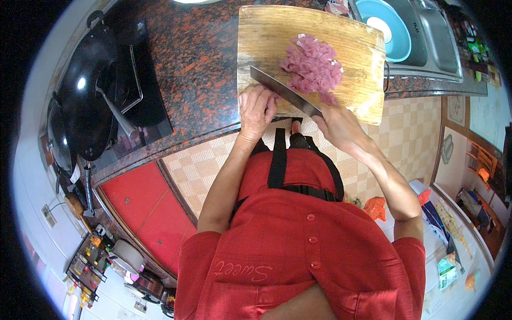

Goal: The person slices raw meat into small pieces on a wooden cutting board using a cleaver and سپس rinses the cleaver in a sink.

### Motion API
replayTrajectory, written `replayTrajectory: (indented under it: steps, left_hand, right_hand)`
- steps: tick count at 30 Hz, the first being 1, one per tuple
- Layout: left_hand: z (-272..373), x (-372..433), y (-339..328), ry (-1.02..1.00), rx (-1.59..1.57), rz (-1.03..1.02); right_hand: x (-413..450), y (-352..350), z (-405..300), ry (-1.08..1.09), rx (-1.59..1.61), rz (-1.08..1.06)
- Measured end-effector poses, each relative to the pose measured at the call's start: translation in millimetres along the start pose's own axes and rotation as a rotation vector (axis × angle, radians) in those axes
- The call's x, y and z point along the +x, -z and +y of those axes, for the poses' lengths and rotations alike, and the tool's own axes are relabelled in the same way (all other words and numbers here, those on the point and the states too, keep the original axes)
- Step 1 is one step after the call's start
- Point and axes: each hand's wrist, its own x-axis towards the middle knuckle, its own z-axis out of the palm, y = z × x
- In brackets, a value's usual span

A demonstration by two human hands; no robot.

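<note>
A wooden cutting board (264,36) lies on the speckled stone counter, with a heap of sliced raw pink meat (314,64) on it. My right hand (340,126) grips a cleaver (286,91) whose broad blade slants up and left across the front of the board. The curled fingers of my left hand (256,106) press on a small piece of raw meat (274,95), right beside the blade. Most of that piece is hidden under my fingers, and the cleaver's handle is covered by my right hand.
To the left, a black wok (86,86) with a metal-handled utensil (116,112) sits on the black cooktop (150,100). A light blue basin (396,24) stands in the steel sink (438,36) at the right. Red cabinet doors (148,204) are below the counter.
</note>
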Motion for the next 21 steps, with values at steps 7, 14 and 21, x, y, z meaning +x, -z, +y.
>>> replayTrajectory:
  steps: [7, 14, 21]
  left_hand:
    - [-3, 0, -4, -0.011, -0.029, 0.014]
    - [0, -1, -2, 0.022, -0.006, 0.003]
    - [-1, -2, -1, -0.007, -0.012, -0.003]
  right_hand:
    - [39, -19, -26, -0.044, -0.003, 0.003]
    - [2, -21, -14, -0.048, -0.048, 0.053]
    - [55, -25, -35, -0.014, -0.020, 0.068]
